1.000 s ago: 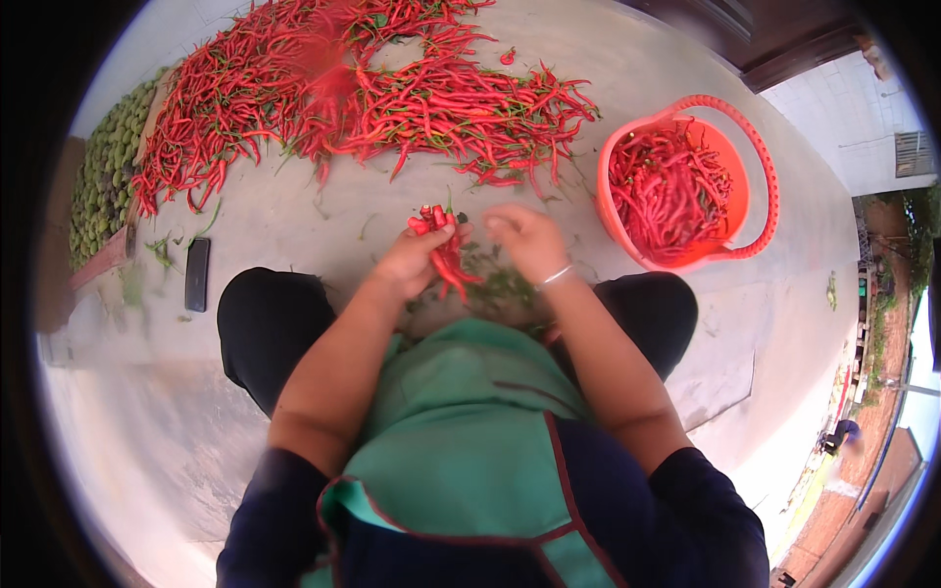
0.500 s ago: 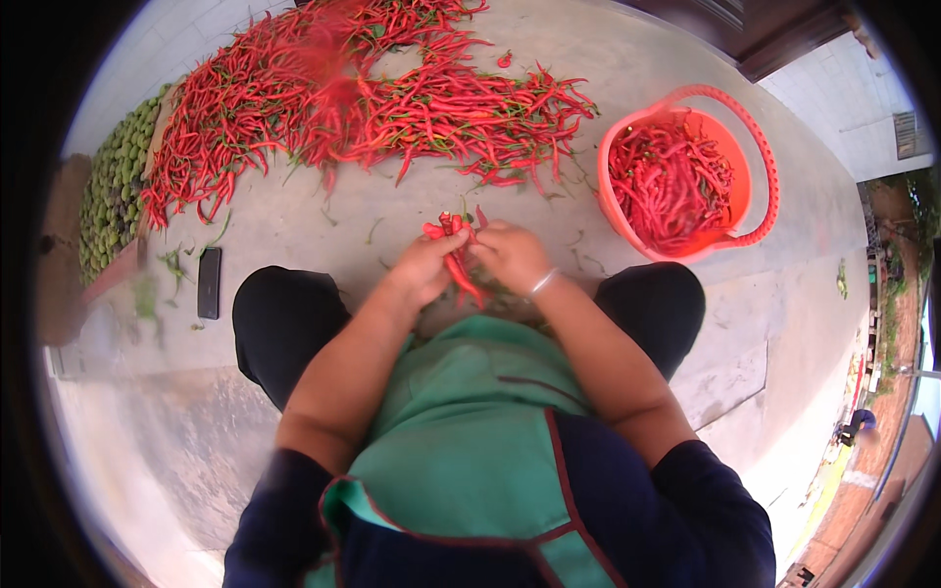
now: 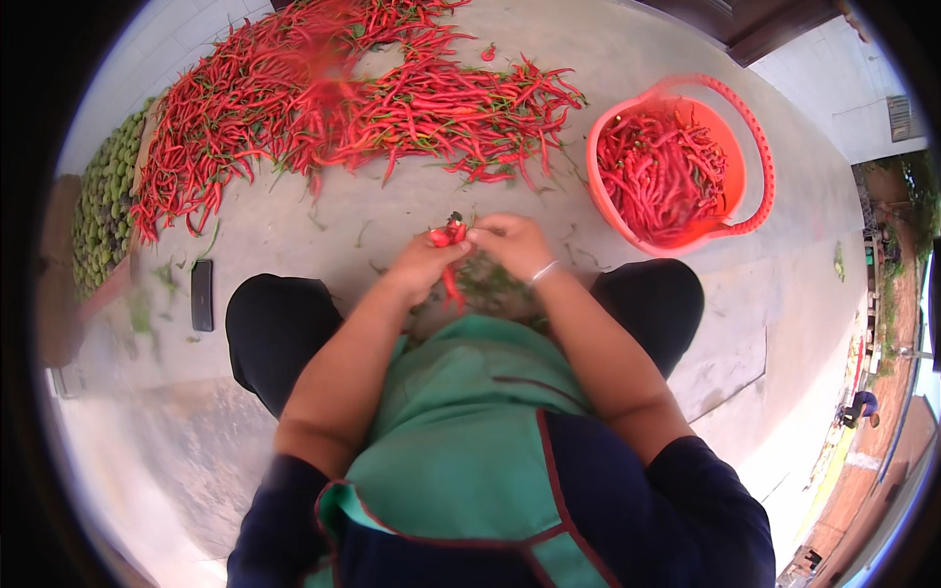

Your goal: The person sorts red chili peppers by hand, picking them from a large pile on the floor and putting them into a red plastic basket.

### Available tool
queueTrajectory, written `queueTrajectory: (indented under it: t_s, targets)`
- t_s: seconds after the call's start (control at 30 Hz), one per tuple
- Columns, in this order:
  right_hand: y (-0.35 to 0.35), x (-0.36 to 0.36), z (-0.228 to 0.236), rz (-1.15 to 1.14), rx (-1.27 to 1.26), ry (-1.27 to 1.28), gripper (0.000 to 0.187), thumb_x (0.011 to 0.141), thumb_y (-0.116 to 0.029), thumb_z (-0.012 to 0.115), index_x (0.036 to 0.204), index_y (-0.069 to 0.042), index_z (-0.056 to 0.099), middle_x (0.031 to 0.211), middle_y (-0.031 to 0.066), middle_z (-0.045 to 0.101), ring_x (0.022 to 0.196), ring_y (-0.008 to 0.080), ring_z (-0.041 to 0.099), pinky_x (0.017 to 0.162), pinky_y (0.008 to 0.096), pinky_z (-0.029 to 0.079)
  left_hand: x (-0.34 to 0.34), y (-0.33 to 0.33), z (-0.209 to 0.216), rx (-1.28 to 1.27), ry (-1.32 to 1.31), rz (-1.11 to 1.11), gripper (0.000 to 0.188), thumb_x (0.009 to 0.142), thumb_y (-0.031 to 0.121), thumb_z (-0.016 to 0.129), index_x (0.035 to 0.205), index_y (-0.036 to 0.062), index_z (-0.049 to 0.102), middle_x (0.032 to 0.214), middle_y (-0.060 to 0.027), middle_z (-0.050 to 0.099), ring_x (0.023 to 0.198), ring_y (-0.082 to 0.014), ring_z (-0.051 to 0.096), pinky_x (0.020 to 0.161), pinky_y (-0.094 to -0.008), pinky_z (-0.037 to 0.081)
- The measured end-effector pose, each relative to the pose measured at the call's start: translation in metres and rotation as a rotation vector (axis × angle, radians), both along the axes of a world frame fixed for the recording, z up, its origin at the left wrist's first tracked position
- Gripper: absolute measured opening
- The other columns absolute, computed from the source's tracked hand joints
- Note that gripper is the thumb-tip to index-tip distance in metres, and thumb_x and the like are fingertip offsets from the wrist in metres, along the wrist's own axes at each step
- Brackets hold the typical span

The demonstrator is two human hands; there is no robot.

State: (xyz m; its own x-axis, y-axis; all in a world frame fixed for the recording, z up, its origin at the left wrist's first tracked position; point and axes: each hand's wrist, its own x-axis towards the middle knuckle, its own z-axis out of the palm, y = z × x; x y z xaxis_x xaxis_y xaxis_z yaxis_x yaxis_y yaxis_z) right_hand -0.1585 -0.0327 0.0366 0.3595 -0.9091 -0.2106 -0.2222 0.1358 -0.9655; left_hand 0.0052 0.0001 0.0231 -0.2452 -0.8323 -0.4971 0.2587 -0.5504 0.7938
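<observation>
Chillies point(image 3: 450, 257) in left hand point(image 3: 423, 269)

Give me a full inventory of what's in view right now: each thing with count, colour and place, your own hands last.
Heap of long red chillies: one, many pods, red with green stems, on the concrete ahead.
Round orange plastic basket with loop handle: one, ahead right, holding red chillies.
Pile of green fruit: one, far left edge; kind unclear.
Flat black phone-like slab: one, on the ground left of the knee.
Green stem scraps: scattered, between the knees.
Red chillies in hand: a few, at the fingertips.
Green apron: one, over a dark top.
Silver bangle: one, right wrist.
Left hand: grips the chillies.
Right hand: pinches at their tops.
</observation>
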Motion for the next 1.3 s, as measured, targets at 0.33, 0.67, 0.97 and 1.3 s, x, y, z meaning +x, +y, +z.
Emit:
queueTrajectory:
  t_s: [0.33, 0.67, 0.97, 1.3]
  targets:
    - [0.008, -0.002, -0.018, 0.036, -0.911, 0.467, 0.007, 0.065, -0.011, 0.060, 0.067, -0.006, 0.055, 0.072, 0.0075, 0.051, 0.075, 0.0260, 0.053, 0.067, 0.0358, 0.046, -0.013, -0.004, 0.004, 0.234, -0.090, -0.055, 0.013, 0.083, 0.010, 0.053, 0.092, 0.0012, 0.054, 0.085, -0.0103, 0.060, 0.077, -0.0217, 0.061, 0.070, -0.0331, 0.050]
    - [0.008, -0.041, -0.040, 0.116, -0.175, 0.745, 0.023, 0.073, -0.017, 0.056, 0.092, -0.005, 0.062, 0.094, 0.0158, 0.059, 0.090, 0.0289, 0.057, 0.078, 0.0365, 0.047, -0.104, -0.105, 0.058, 0.216, 0.201, 0.042, 0.017, 0.083, 0.009, 0.056, 0.096, -0.0004, 0.054, 0.091, -0.0140, 0.060, 0.090, -0.0257, 0.058, 0.084, -0.0372, 0.048]
    - [-0.023, -0.059, -0.003, -0.225, -0.205, 0.069, 0.023, 0.076, -0.001, 0.050, 0.098, -0.001, 0.056, 0.082, 0.0134, 0.060, 0.072, 0.0239, 0.059, 0.069, 0.0319, 0.049, -0.150, -0.113, 0.108, -0.398, -0.289, -0.238, 0.036, 0.088, 0.026, 0.050, 0.117, 0.0050, 0.049, 0.119, -0.0060, 0.050, 0.113, -0.0164, 0.044, 0.099, -0.0336, 0.029]
    - [-0.014, -0.026, 0.026, -0.081, 0.395, -0.612, 0.022, 0.083, -0.010, 0.055, 0.100, 0.004, 0.057, 0.081, 0.0058, 0.060, 0.071, 0.0106, 0.056, 0.065, 0.0231, 0.048, -0.026, -0.007, 0.051, -0.266, -0.178, -0.261, 0.020, 0.093, 0.022, 0.041, 0.099, 0.0046, 0.050, 0.079, -0.0005, 0.052, 0.078, -0.0103, 0.052, 0.076, -0.0242, 0.043]
